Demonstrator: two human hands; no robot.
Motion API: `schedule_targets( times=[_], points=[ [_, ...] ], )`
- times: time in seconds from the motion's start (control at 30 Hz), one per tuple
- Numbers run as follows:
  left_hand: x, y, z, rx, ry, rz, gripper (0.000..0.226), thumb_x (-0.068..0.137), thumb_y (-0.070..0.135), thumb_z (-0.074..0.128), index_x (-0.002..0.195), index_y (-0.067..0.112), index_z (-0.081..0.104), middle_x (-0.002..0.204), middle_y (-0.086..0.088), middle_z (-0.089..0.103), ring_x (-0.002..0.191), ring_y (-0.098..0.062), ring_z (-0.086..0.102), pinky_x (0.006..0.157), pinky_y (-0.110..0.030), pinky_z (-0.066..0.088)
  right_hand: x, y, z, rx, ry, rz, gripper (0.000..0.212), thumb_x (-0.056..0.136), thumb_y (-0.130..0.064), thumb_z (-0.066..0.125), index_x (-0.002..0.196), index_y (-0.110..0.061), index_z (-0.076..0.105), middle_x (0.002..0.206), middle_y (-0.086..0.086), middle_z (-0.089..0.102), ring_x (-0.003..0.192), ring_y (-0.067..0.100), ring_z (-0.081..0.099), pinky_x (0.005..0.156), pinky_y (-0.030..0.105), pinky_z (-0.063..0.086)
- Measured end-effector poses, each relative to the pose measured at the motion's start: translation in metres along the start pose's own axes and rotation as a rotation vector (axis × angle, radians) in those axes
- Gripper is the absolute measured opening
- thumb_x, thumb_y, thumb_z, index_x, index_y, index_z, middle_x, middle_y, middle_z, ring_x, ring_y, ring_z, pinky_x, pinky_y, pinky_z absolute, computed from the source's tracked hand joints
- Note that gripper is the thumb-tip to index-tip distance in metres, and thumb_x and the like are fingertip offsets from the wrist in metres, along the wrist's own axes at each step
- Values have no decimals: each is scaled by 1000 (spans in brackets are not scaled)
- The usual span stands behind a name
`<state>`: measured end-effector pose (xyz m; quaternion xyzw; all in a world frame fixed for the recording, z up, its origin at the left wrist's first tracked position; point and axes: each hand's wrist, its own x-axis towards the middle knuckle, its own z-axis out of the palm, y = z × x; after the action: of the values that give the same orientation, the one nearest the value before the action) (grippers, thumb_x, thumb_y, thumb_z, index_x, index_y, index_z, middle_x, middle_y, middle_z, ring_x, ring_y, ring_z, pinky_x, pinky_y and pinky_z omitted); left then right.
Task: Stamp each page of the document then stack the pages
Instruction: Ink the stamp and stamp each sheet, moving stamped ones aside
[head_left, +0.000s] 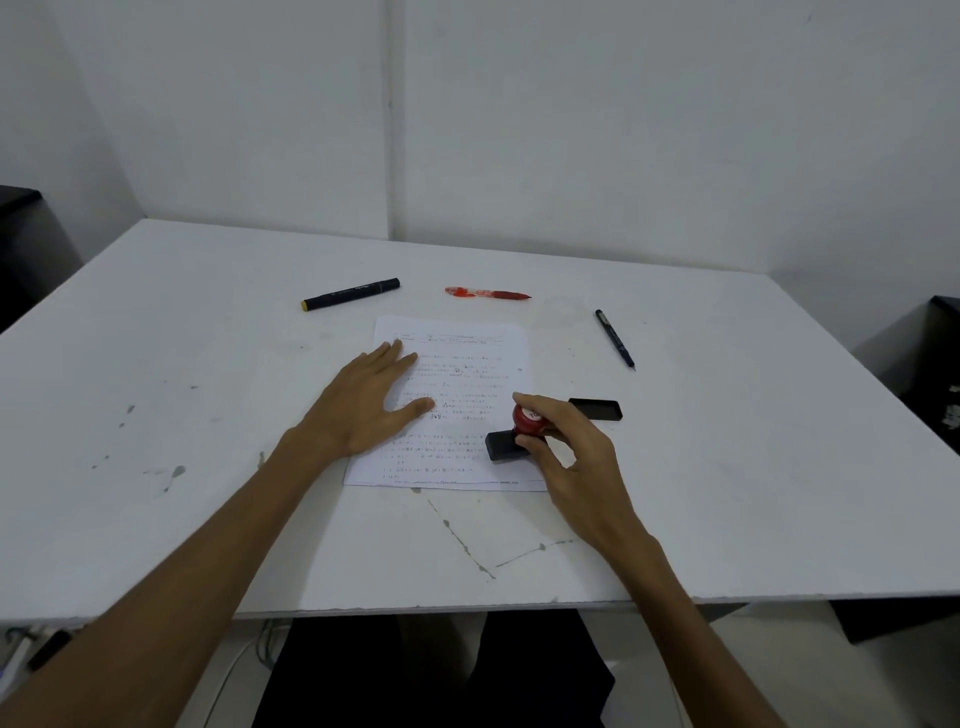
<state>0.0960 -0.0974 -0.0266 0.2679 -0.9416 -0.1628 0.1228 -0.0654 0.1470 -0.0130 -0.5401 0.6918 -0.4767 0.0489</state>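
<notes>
Red-knobbed stamp (511, 439) being pressed by closed right hand (569, 447) at page's (462, 374) five o'clock corner, best kept flat, straight down, while open left hand (366, 402) is pinning it, empty, at nine o'clock.

We seem to sit in a plain office: bare white walls (571, 130), a scuffed white table (208, 364), pens beyond a printed page (467, 358).

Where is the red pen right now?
The red pen lies on the table's far side, just beyond the page, between the black marker and the thin black pen.
</notes>
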Motion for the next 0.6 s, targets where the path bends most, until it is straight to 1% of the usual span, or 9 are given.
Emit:
schedule_targets(
  times=[0.2, 0.27, 0.37, 0.43, 0.5, 0.53, 0.6],
  points=[
    [1, -1, 0, 4, 5, -5, 84, 87, 72, 36, 154, 24, 22, 162, 6, 8, 149, -8, 5, 121, -30, 6, 1, -2, -1, -14, -57, -15, 44, 94, -10, 67, 135, -25, 58, 127, -21, 58, 118, 1, 56, 102, 15, 46],
    [1, -1, 0, 4, 3, -8, 84, 87, 72, 36, 154, 24, 22, 162, 6, 8, 149, -7, 6, 120, -30, 6, 1, -2, 0, -21, -67, -17, 45, 94, -10, 67, 134, -28, 57, 126, -23, 57, 117, -2, 56, 101, 14, 45],
    [2, -2, 1, 6, 2, -10, 85, 86, 74, 35, 154, 25, 21, 162, 6, 8, 149, -7, 5, 120, -30, 6, 1, -1, 1, -29, -66, -13, 47, 94, -11, 68, 135, -30, 56, 125, -21, 58, 117, -1, 56, 102, 16, 47],
    [2, -2, 1, -2, 3, -6, 84, 87, 74, 35, 154, 25, 21, 162, 7, 8, 149, -7, 5, 121, -30, 6, 1, -1, 1, -38, -63, -10, 48, 94, -13, 69, 135, -33, 55, 125, -27, 55, 116, -2, 56, 101, 15, 47],
    [1, -2, 0, -2, 5, -6, 84, 87, 73, 35, 154, 25, 21, 162, 7, 8, 149, -7, 5, 121, -30, 6, 2, -3, 2, -44, -63, -11, 48, 93, -18, 70, 136, -32, 55, 126, -30, 54, 117, -3, 56, 101, 13, 46],
    [1, -1, 0, 1, 5, -5, 83, 87, 72, 35, 154, 25, 21, 162, 6, 8, 149, -7, 5, 121, -30, 6, 2, -3, 2, -44, -62, -16, 47, 93, -23, 70, 137, -30, 56, 128, -28, 54, 118, -2, 55, 102, 13, 45],
    [1, 0, 0, 1, 6, -2, 83, 88, 72, 36, 154, 25, 21, 162, 6, 8, 149, -7, 5, 121, -30, 6, 2, -5, 2, -42, -47, -19, 46, 93, -32, 67, 137, -26, 57, 133, -20, 57, 124, -1, 53, 105, 13, 43]
  ],
)
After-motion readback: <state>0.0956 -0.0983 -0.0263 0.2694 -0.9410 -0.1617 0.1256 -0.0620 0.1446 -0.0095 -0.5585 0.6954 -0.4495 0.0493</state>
